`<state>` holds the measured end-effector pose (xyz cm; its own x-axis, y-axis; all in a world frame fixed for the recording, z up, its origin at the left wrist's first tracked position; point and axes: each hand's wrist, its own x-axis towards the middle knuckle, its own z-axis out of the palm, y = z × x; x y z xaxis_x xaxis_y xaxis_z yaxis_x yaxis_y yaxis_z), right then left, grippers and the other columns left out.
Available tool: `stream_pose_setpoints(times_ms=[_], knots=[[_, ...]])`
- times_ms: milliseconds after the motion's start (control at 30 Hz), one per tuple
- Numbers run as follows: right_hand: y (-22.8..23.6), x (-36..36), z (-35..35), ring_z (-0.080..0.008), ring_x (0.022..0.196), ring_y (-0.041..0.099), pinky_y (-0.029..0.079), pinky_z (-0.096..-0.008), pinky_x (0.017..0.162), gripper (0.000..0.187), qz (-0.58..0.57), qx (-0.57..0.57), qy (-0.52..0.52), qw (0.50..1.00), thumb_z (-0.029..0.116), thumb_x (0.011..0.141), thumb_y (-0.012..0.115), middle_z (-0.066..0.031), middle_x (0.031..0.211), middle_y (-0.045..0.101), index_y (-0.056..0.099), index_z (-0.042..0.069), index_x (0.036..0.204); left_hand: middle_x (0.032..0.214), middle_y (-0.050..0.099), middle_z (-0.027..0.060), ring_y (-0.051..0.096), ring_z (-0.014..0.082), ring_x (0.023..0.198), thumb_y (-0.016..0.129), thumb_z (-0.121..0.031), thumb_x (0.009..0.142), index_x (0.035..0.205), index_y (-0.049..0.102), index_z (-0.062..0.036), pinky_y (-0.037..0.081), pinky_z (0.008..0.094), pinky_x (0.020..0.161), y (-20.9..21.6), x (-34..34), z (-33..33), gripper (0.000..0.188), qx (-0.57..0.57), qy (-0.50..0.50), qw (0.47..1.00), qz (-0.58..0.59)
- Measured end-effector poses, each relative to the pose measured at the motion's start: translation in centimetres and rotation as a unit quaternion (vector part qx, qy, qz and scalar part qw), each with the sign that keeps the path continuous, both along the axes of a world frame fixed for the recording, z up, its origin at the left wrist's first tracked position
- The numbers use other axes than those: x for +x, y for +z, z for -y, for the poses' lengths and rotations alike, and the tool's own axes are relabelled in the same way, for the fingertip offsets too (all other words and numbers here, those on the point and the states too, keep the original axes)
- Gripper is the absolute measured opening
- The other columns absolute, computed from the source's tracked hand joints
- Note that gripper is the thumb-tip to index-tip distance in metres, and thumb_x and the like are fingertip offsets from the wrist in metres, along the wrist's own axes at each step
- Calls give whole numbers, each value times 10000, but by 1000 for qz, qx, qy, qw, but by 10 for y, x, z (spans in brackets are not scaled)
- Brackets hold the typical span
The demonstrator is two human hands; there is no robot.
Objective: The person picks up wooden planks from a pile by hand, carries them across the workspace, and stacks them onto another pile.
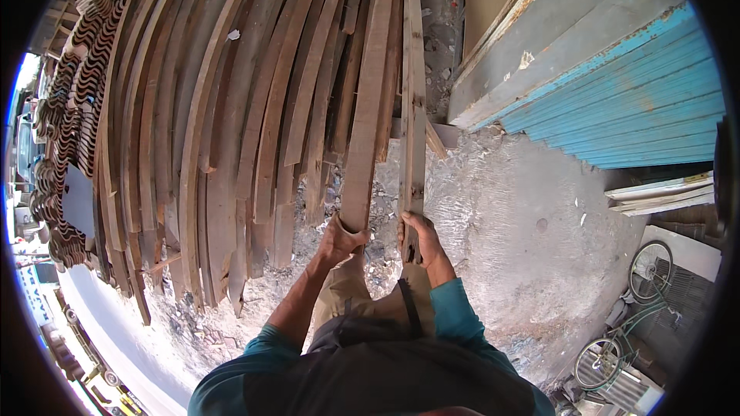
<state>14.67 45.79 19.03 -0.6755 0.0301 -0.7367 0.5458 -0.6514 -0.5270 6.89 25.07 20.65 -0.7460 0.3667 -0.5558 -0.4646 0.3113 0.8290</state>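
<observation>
My left hand (pixel 340 242) is closed round the near end of a wide brown wooden plank (pixel 359 177), thumb across its right edge. A narrower, paler wooden beam (pixel 412 139) runs alongside, and my right hand (pixel 424 240) grips it close to its splintered near end. Both timbers stretch away from me at the right side of a large pile of long wooden boards (pixel 220 108). A gap showing the ground separates the two held ends. The fingers under the plank are partly hidden.
Stacked curved roof tiles (pixel 81 62) stand beyond the boards at far left. A blue corrugated metal panel (pixel 617 100) is at the right, and a bicycle (pixel 628 331) stands at lower right. Rough concrete ground (pixel 516 239), with rubble near the boards, lies around me. Vehicles show at the left rim.
</observation>
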Motion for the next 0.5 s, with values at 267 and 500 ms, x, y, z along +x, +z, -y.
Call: stream_pose_setpoints(times_ms=[267, 500], knots=[[-9, 11, 8, -155, 622, 588, 504, -318, 554, 236, 1, 27, 3, 1000, 288, 940, 604, -35, 745, 584, 598, 59, 995, 870, 656, 12, 614, 122, 759, 770, -134, 763, 1040, 636, -31, 525, 311, 661, -12, 7, 62, 324, -3, -11, 1000, -21], [30, 19, -15, -163, 649, 566, 494, -337, 638, 374, -25, -47, -9, 999, 392, 909, 627, -44, 772, 574, 575, 33, 997, 873, 690, 101, 653, 176, 765, 785, -216, 659, 1082, 623, 33, 546, 341, 677, -40, -56, 207, 516, -170, -15, 981, -88]])
